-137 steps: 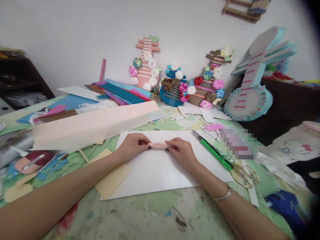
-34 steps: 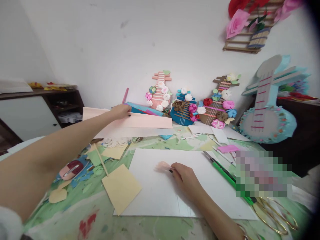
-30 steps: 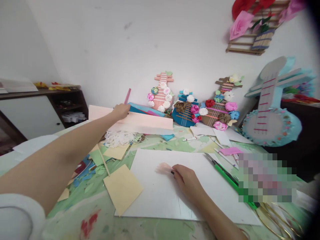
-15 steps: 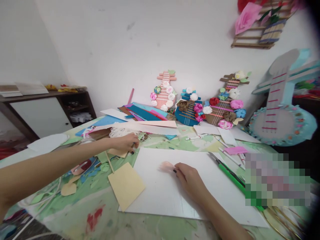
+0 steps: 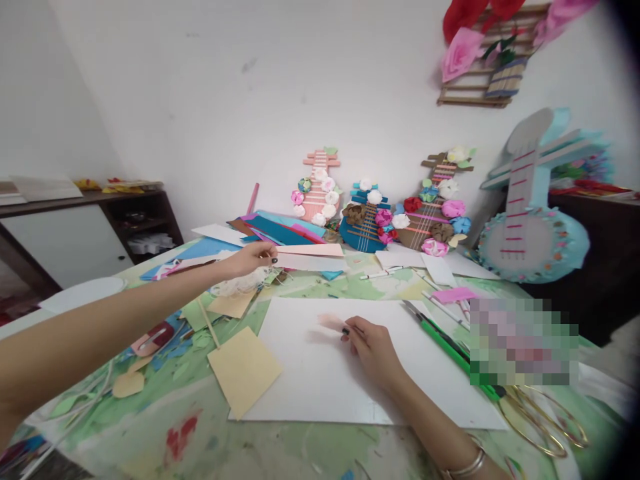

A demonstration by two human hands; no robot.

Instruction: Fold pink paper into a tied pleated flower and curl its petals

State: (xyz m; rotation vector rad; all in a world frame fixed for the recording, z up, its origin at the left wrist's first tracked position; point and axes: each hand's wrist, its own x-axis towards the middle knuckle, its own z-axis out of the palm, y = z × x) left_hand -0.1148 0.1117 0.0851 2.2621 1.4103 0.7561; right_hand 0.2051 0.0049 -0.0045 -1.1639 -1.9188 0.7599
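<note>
My right hand (image 5: 373, 343) is over a white board (image 5: 320, 380), its thumb and fingers pinching a small pale pink piece of paper (image 5: 331, 321), slightly blurred. Farther back, my left hand (image 5: 256, 259) is closed in a pinch beside a long pale pink paper strip (image 5: 315, 250). Whether it grips the strip or something smaller cannot be made out. Below that hand lies a blurred bundle of white string (image 5: 240, 283). A square of yellow paper (image 5: 245, 373) overlaps the board's left edge.
A green utility knife (image 5: 450, 347) lies on the board's right side, near gold-handled scissors (image 5: 545, 420). Flower-covered paper instruments, including a blue one (image 5: 367, 220), lean against the wall. Paper scraps and a red-and-pink tool (image 5: 153, 339) are at left.
My left hand has lifted up and away from the table, from beside the string to the pink strip. My right hand still holds the pale pink piece. The view has shifted slightly right.
</note>
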